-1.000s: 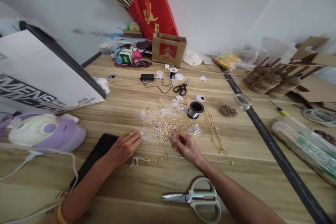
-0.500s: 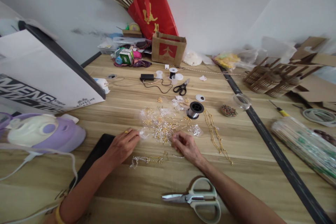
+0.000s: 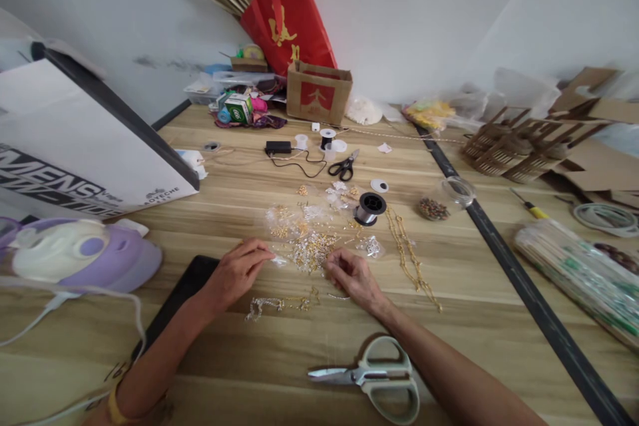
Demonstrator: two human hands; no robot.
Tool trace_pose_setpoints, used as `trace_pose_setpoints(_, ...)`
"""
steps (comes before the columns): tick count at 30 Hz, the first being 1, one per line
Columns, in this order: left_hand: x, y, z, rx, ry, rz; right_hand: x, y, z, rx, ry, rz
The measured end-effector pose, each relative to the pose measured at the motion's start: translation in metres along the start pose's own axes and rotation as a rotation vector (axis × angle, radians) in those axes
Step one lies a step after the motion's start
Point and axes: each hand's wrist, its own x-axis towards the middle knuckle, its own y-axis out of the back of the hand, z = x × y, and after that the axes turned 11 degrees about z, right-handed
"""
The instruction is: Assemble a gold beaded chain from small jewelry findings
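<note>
My left hand (image 3: pixel 243 267) is closed, its fingertips pinched at the edge of a small clear plastic bag (image 3: pixel 279 259). To the right of the bag lies a loose pile of gold and silver beads (image 3: pixel 313 251). At the pile's right edge my right hand (image 3: pixel 353 277) rests with curled fingers; thumb and forefinger are pressed together, and whatever they hold is hidden. A short silver chain piece (image 3: pixel 338 297) lies just under that hand. Nearer to me is a silver and gold chain (image 3: pixel 279 304). Large pale-handled scissors (image 3: pixel 372 376) lie close to my right forearm.
Beyond the beads stand a wire spool (image 3: pixel 370 208) and black scissors (image 3: pixel 344 165). Gold chains (image 3: pixel 407 253) lie at the right, near a jar of brown beads (image 3: pixel 433 208). A white box (image 3: pixel 90 146) and a purple appliance (image 3: pixel 124 259) flank the left side.
My left hand has shifted slightly, its fingers now reaching a little further right, and the small bag has moved right and flattened. My right hand stays almost in place.
</note>
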Motion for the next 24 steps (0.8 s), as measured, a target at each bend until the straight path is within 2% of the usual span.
trace_pose_setpoints(13,0.004,0.006,0.002,-0.247,0.211,-0.051,0.000,0.000,0.002,-0.001,0.009,-0.006)
trace_pose_setpoints(19,0.001,0.003,-0.005,-0.260,0.203,-0.047,0.000,0.000,-0.001,-0.027,0.023,-0.007)
trace_pose_setpoints(24,-0.003,-0.002,-0.006,-0.207,0.142,-0.092,-0.001,0.000,-0.002,-0.012,0.013,-0.004)
